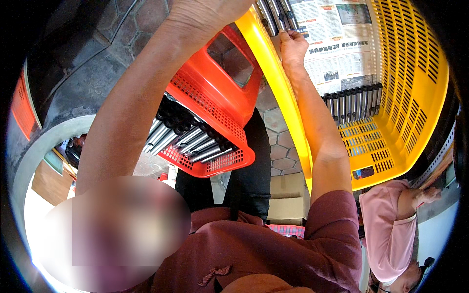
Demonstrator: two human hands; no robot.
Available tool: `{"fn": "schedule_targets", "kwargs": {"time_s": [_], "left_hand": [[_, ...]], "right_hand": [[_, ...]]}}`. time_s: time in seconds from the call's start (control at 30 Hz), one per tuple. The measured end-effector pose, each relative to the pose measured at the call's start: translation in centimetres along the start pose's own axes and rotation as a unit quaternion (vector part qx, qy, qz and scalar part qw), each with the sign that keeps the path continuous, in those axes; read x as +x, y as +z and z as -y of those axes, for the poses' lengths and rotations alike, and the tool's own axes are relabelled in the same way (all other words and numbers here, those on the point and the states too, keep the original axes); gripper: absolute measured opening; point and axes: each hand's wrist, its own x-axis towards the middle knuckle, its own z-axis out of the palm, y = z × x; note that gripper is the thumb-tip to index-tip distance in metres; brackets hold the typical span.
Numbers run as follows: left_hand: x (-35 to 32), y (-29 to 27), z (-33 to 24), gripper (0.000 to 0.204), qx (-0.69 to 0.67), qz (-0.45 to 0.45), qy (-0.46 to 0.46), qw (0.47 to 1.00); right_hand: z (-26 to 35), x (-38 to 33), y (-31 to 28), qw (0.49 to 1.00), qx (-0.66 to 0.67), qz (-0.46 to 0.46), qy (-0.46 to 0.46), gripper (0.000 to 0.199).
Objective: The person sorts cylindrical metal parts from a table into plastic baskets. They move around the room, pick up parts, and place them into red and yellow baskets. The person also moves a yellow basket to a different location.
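In the upper middle, my right hand [294, 48] reaches into a yellow plastic basket [305, 141]. Its thumb and fingers pinch the end of a metal tube with dark fittings [282, 20], which lies among a few similar tubes. Under them a newspaper sheet [342, 53] lines part of the basket. My left hand [212, 12] is at the top edge, near the basket's rim; its fingers are out of the picture. Closer to me, a red plastic basket [227, 129] holds several silver tubes with black ends [188, 136].
A row of similar tubes [354, 103] lies side by side at the yellow basket's near end. Cardboard boxes [287, 198] stand below that basket. Another person in a pink top [388, 234] is at the lower right. Hexagonal paving [278, 129] covers the floor.
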Motion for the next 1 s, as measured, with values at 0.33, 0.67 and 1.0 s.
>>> {"fn": "schedule_targets", "kwargs": {"time_s": [0.33,0.67,1.0], "left_hand": [[-0.2,-0.2,0.2,0.019,-0.013,0.005,-0.014,1.0],[-0.2,0.0,0.1,0.017,0.016,-0.005,-0.035,0.999],[-0.2,0.3,0.3,0.019,0.013,-0.013,-0.011,1.0]], "right_hand": [[1.5,-0.8,-0.2,0.976,-0.203,-0.011,-0.075,0.042],[0.6,0.0,-1.4,0.991,0.056,0.121,0.014,0.03],[-1.1,0.6,-1.2,0.986,-0.136,0.034,-0.092,0.033]]}}
